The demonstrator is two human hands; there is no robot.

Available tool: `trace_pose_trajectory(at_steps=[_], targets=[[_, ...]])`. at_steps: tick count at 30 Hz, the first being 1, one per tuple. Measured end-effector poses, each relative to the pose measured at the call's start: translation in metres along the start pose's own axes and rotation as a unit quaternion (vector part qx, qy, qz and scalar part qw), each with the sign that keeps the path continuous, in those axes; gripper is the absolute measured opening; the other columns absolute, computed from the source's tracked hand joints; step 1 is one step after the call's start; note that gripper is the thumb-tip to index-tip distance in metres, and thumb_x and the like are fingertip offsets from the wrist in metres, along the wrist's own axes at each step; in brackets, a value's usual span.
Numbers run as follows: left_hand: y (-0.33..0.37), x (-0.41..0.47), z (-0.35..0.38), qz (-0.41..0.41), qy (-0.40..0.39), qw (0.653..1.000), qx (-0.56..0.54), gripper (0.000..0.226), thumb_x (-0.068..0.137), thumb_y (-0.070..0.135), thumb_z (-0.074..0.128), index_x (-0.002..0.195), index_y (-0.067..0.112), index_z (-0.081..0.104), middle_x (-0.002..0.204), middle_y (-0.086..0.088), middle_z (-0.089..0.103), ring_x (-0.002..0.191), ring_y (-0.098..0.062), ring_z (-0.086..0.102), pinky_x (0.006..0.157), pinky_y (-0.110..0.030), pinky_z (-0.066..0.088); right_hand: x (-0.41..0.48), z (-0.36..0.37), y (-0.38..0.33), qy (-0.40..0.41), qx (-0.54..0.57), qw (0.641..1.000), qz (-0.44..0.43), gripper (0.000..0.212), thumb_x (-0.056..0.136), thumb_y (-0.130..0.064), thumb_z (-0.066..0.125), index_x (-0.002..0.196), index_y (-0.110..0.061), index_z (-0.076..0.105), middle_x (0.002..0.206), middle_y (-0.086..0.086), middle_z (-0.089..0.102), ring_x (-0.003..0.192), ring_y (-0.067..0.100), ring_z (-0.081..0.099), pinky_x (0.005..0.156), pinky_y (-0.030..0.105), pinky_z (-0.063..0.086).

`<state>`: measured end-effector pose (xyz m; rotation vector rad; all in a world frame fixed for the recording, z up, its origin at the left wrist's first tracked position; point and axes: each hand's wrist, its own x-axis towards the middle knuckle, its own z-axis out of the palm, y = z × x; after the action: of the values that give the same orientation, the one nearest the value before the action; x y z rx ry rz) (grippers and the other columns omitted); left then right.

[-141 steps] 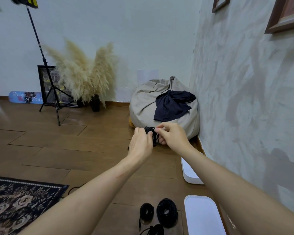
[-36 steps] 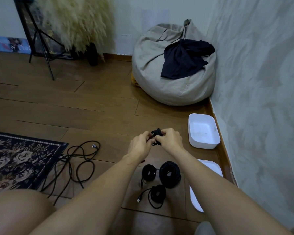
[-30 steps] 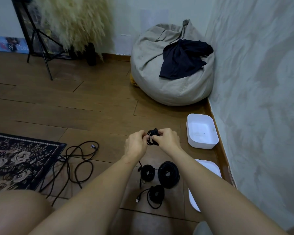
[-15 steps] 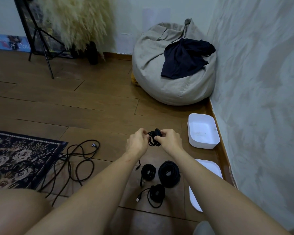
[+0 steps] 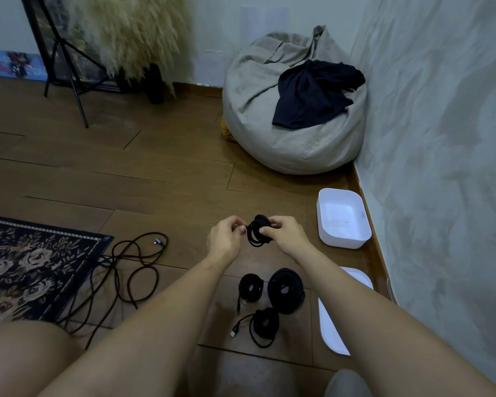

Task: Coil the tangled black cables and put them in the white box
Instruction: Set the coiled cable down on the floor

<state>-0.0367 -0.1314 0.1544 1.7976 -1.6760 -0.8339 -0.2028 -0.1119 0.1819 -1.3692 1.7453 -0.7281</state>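
since half a second back: the loose tail that hung under the left hand (image 5: 226,236) is gone, wound in i'd guess. hands and view barely shifted. versus the oldest frame the hands are lower, over the floor instead of in front of the bean bag (image 5: 292,133).

big to small: bean bag far right in the corner, rug (image 5: 26,267) near left. white box (image 5: 341,243) on the floor by the right wall, its lid (image 5: 331,330) nearer along the same wall, partly under the right forearm. tangled cable (image 5: 118,262) lies loose on the floor at the rug's edge, left of the arms. three done coils (image 5: 285,290) on the floor between the forearms, nearer than the hands.

small coil (image 5: 258,232) is off the floor between both hands, ring roughly facing the camera. left hand pinches its left edge, fingers curled. right hand (image 5: 287,233) has thumb and fingers wrapped on the right side. both holding, neither open. forearms reach out from near and converge on it.

key relation: box sits right of the hands, about level with them, apart from the coil, no cable in it yet. its long axis runs near-far along the wall. right hand is nearer, so my call is it carries the coil over once the end is tucked.
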Motion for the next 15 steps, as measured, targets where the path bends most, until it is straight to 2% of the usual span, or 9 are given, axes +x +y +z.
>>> trace_pose_trajectory(at_steps=[2, 4, 6, 8, 10, 12, 15], targets=[[-0.0018, 0.0038, -0.0004, -0.019, 0.020, 1.000, -0.007, 0.009, 0.099, 0.033, 0.065, 0.096, 0.034, 0.073, 0.100, 0.009, 0.067, 0.099, -0.019, 0.063, 0.083, -0.040, 0.054, 0.0017, 0.0003, 0.0001, -0.009, 0.005, 1.000, -0.007, 0.025, 0.092, -0.031, 0.072, 0.116, -0.024, 0.075, 0.108, 0.000, 0.073, 0.103, 0.019, 0.064, 0.085, 0.033, 0.049], [-0.0018, 0.0042, -0.0019, -0.034, 0.034, 0.999, -0.019, 0.005, 0.096, 0.037, 0.070, 0.095, 0.036, 0.075, 0.098, 0.011, 0.063, 0.098, -0.019, 0.064, 0.081, -0.042, 0.058, 0.0021, -0.0001, -0.0006, -0.021, 0.006, 1.000, -0.008, 0.025, 0.091, -0.033, 0.072, 0.115, -0.026, 0.074, 0.107, -0.001, 0.073, 0.103, 0.019, 0.065, 0.089, 0.038, 0.052], [-0.0025, 0.0044, -0.0030, -0.042, 0.035, 0.998, -0.044, 0.003, 0.094, 0.035, 0.073, 0.094, 0.033, 0.071, 0.096, 0.010, 0.063, 0.092, -0.014, 0.064, 0.074, -0.032, 0.054, 0.0029, -0.0011, 0.0006, -0.036, 0.023, 0.999, -0.007, 0.022, 0.092, -0.032, 0.072, 0.113, -0.027, 0.074, 0.106, 0.000, 0.073, 0.103, 0.020, 0.066, 0.091, 0.040, 0.052], [-0.0015, 0.0040, -0.0053, -0.058, 0.032, 0.995, -0.078, 0.010, 0.093, 0.032, 0.075, 0.097, 0.027, 0.066, 0.091, 0.011, 0.063, 0.082, -0.005, 0.060, 0.062, -0.022, 0.043, 0.0013, -0.0031, 0.0004, -0.050, 0.046, 0.998, -0.010, 0.018, 0.094, -0.028, 0.070, 0.112, -0.027, 0.072, 0.106, 0.001, 0.073, 0.104, 0.020, 0.066, 0.092, 0.040, 0.052], [0.0000, 0.0029, -0.0075, -0.067, 0.028, 0.993, -0.093, 0.011, 0.094, 0.032, 0.075, 0.100, 0.024, 0.070, 0.089, 0.013, 0.064, 0.081, -0.004, 0.059, 0.062, -0.020, 0.041, -0.0005, -0.0048, -0.0001, -0.057, 0.060, 0.996, -0.012, 0.017, 0.096, -0.027, 0.069, 0.113, -0.026, 0.071, 0.108, 0.003, 0.073, 0.105, 0.019, 0.066, 0.094, 0.041, 0.053], [0.0000, 0.0024, -0.0069, -0.075, 0.018, 0.990, -0.120, 0.015, 0.095, 0.032, 0.073, 0.106, 0.022, 0.075, 0.095, 0.009, 0.069, 0.093, -0.011, 0.064, 0.075, -0.024, 0.047, -0.0029, -0.0061, -0.0024, -0.064, 0.076, 0.995, -0.011, 0.019, 0.097, -0.026, 0.067, 0.116, -0.025, 0.069, 0.113, 0.004, 0.071, 0.107, 0.019, 0.065, 0.094, 0.041, 0.054], [-0.0006, 0.0014, -0.0055, -0.086, 0.002, 0.977, -0.197, 0.019, 0.096, 0.028, 0.071, 0.113, 0.022, 0.077, 0.106, 0.003, 0.075, 0.106, -0.018, 0.068, 0.098, -0.036, 0.054, -0.0066, -0.0093, -0.0068, -0.072, 0.102, 0.992, -0.011, 0.018, 0.100, -0.024, 0.065, 0.118, -0.025, 0.067, 0.116, 0.004, 0.070, 0.110, 0.020, 0.065, 0.096, 0.041, 0.055]])
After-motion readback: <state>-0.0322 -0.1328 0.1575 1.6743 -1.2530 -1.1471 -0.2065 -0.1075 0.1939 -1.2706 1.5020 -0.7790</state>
